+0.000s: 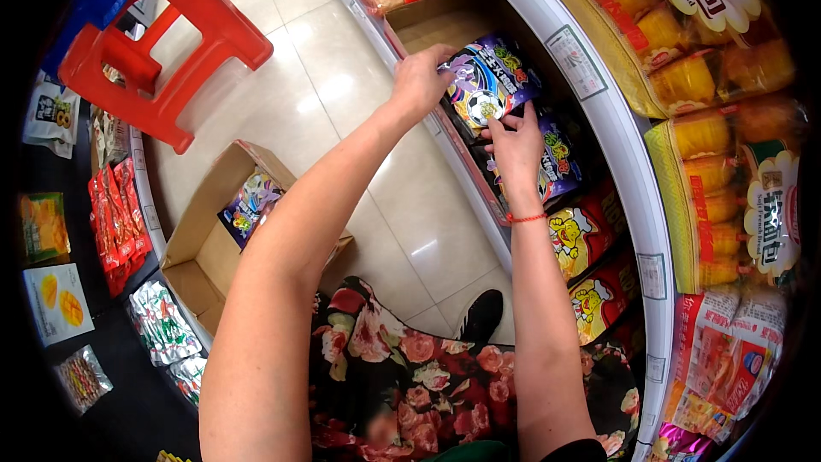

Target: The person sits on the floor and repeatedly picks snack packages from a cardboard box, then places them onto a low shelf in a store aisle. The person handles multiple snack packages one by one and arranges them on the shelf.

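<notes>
My left hand (423,80) and my right hand (516,147) are both at a dark purple snack packet (490,77) with a football picture, at the lower shelf. The left hand's fingers close on its left edge. My right hand touches its lower edge, fingers spread over the front; whether it grips is unclear. A similar purple packet (561,154) lies beside it on the shelf, partly under the right hand. Farther along the shelf are red and yellow packets (574,237). Another purple packet (247,205) lies inside an open cardboard box (205,263) on the floor, partly hidden by my left forearm.
A curved shelf edge (564,32) with price tags runs above the lower shelf, with bagged bread (705,77) over it. A cardboard tray (442,25) sits behind my left hand. A red plastic stool (211,19) stands at upper left, near a shelf of snack packets (118,221).
</notes>
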`<state>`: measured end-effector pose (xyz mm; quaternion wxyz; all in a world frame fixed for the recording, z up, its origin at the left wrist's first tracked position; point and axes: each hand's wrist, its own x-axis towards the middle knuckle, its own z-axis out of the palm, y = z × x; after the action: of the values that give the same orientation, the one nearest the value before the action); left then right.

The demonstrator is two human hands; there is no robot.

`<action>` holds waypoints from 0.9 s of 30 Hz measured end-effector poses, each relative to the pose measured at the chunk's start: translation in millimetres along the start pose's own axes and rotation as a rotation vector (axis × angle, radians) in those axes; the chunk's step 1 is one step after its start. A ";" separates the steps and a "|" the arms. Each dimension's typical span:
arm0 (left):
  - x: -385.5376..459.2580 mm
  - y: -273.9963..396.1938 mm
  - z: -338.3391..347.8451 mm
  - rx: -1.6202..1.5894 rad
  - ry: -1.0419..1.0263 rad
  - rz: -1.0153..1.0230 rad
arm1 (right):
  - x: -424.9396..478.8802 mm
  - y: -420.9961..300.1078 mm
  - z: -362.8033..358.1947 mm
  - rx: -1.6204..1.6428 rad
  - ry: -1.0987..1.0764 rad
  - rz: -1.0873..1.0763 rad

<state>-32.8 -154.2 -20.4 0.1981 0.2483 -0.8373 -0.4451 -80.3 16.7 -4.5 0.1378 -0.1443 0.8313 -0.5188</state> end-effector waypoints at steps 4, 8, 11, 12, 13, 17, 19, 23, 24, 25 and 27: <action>5.2 -12.7 10.7 0.102 0.026 0.033 | -0.1 1.9 1.3 -0.064 -0.003 -0.033; 3.4 -7.7 15.0 0.329 -0.100 -0.032 | 2.7 13.5 1.3 -0.274 -0.033 -0.125; -3.8 -3.0 12.3 0.408 -0.172 -0.022 | -1.6 -0.9 1.4 -0.396 -0.064 -0.090; -2.2 -3.8 11.8 0.441 -0.229 -0.026 | -2.3 -4.4 1.5 -0.417 -0.079 -0.073; -3.2 -4.5 12.3 0.443 -0.212 -0.011 | -2.7 -4.8 1.8 -0.421 -0.075 -0.099; -10.3 -5.6 17.9 0.442 -0.141 0.048 | -3.5 -5.5 -0.4 -0.428 -0.063 -0.140; -13.1 -2.8 17.8 0.418 -0.119 0.077 | -4.5 -7.3 -1.3 -0.428 -0.046 -0.149; -20.9 1.4 11.7 0.328 -0.096 0.134 | -10.1 -15.0 1.8 -0.381 -0.022 -0.192; -23.3 3.3 9.3 0.303 -0.087 0.156 | -12.3 -18.6 3.0 -0.357 -0.018 -0.200; -26.0 4.8 6.2 0.300 -0.098 0.171 | -14.9 -22.9 4.8 -0.318 -0.023 -0.203; -34.0 9.1 -3.8 0.298 -0.119 0.196 | -21.7 -33.8 10.8 -0.237 -0.037 -0.207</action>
<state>-5.8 -132.1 -14.5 0.1518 0.1655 -0.9243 -0.3086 -53.0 1.9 23.2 0.0808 -0.2540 0.8646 -0.4259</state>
